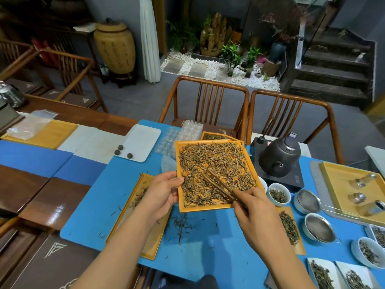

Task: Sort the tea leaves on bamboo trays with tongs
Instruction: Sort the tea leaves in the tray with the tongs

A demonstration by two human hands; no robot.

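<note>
A yellow bamboo tray (pixel 178 163) covered with dry brown tea leaves (pixel 214 163) is held tilted above the blue mat. My left hand (pixel 161 195) grips its left edge, thumb over the rim. My right hand (pixel 253 209) holds dark wooden tongs (pixel 218 185), whose tips rest among the leaves near the tray's middle. A second bamboo tray (pixel 125 213) with a few leaves lies flat under my left forearm. Loose leaves (pixel 181 226) are scattered on the mat below the held tray.
A dark kettle (pixel 279 157) on its hob stands to the right. White bowls of leaves (pixel 279 195), strainers (pixel 318 228) and more trays (pixel 341 184) crowd the right side. A white tray with three tea balls (pixel 143 140) and clear plastic moulds (pixel 187 130) lie behind. Two chairs (pixel 208 97) face the table.
</note>
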